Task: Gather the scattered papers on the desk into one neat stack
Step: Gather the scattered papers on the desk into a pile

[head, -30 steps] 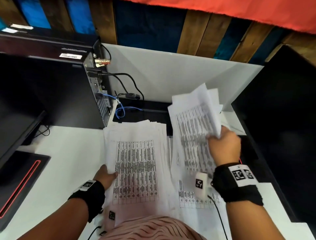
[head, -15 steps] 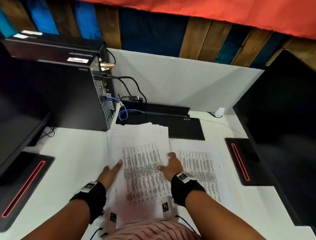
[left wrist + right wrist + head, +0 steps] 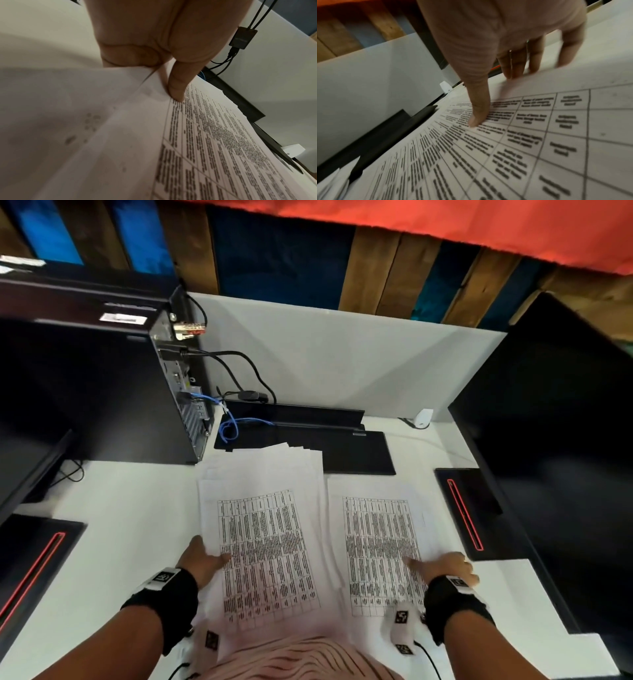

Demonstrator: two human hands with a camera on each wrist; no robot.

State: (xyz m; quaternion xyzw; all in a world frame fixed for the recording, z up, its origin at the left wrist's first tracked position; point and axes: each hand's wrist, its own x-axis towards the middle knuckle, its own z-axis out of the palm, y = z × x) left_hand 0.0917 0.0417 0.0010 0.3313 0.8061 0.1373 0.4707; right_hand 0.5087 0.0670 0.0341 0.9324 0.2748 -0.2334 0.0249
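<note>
Two lots of printed table sheets lie on the white desk [image 3: 120, 525]. The bigger, fanned pile [image 3: 263, 542] sits left of centre. A smaller lot of sheets [image 3: 376, 542] lies to its right. My left hand [image 3: 209, 558] holds the pile's left edge, thumb [image 3: 178, 93] on top and fingers under the raised edge of the pile [image 3: 214, 142]. My right hand [image 3: 438, 565] is at the right edge of the smaller lot. Its thumb [image 3: 477, 119] presses the print and its fingers [image 3: 530, 60] reach under the lifted edge of those sheets [image 3: 522, 142].
A black computer tower [image 3: 102, 392] with cables and a blue cord [image 3: 229, 429] stands at the back left. A flat black device [image 3: 342, 446] lies behind the papers. A dark monitor [image 3: 555, 440] and its red-lit base [image 3: 469, 508] flank the right; another base [image 3: 30, 559] is at left.
My right hand laid the bundle it held aloft onto the left pile, then moved right to the smaller lot's edge. My left hand stayed at the pile's left edge.
</note>
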